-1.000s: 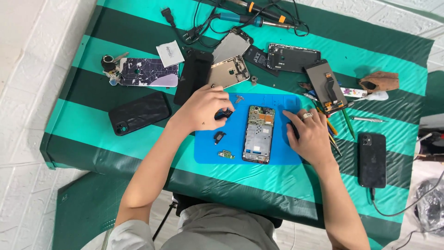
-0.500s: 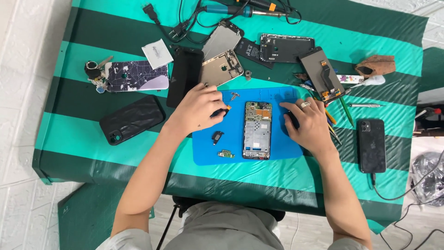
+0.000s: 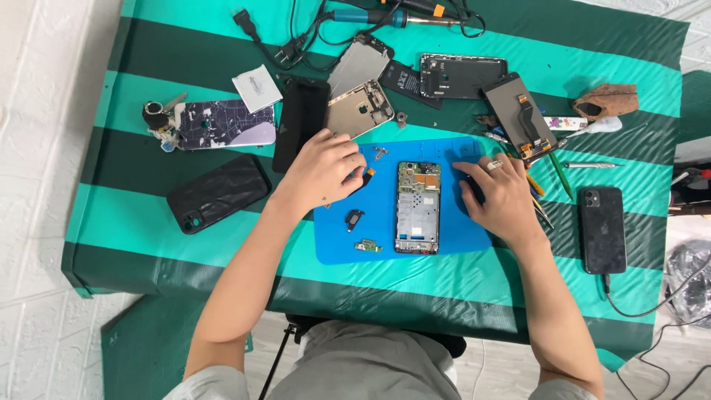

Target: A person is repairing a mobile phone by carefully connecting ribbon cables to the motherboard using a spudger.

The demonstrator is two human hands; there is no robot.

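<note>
Blue silicone work mat (image 3: 444,241) lies under both hands on the green-striped tablecloth (image 3: 133,222). The left hand (image 3: 320,172) rests at the mat's upper-left corner with its fingers curled inward; a small dark part with an orange tip (image 3: 366,175) shows at the fingertips, but whether it is pinched cannot be determined. The right hand (image 3: 498,191), wearing a ring, lies palm-down on the mat's right edge with fingers loosely together and covers a dark object; a grip cannot be confirmed. The opened phone frame (image 3: 418,207) lies between the hands, apart from both, its long axis running away from the person, circuit board end farthest. The right hand's fingertips are nearer to it than the left's. Two loose components lie left of the frame: a small black module (image 3: 353,219) and a green flex board (image 3: 368,246). Outward to the left sit a black phone case (image 3: 217,192), a patterned phone back (image 3: 222,124) and a white square packet (image 3: 256,88), tilted. Right of the mat lies a black phone (image 3: 601,228) with a cable attached. At the far edge lie a detached screen (image 3: 520,115) and a soldering iron (image 3: 385,15).
</note>
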